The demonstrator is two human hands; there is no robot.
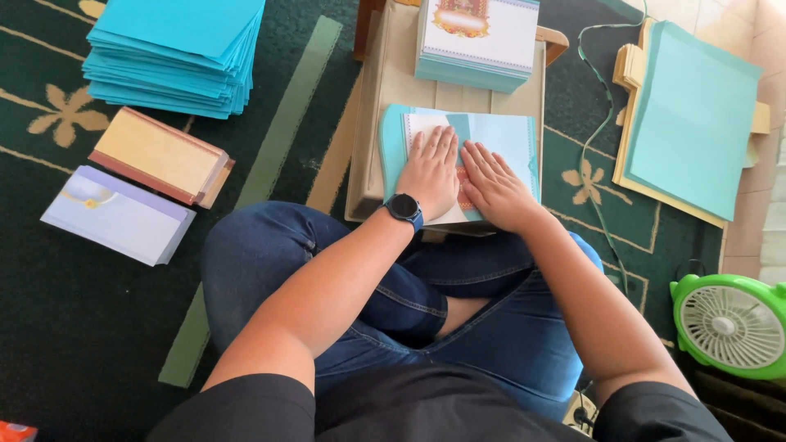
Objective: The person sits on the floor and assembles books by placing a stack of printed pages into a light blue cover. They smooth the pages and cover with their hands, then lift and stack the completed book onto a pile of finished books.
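Left hand point(429, 170) and right hand point(491, 182), fingers flat and released, press a folded blue card point(503, 135) on a small wooden desk point(385, 90); card stack point(479, 41) behind.

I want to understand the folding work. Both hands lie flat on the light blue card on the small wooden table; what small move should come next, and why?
Probably slide the left hand and right hand outward along the light blue card to press it flat. Both palms rest side by side at its middle, while its outer edges lie unpressed on the small wooden table.

Low board point(385, 123) w/ card stack point(479, 41), folded card point(499, 135)
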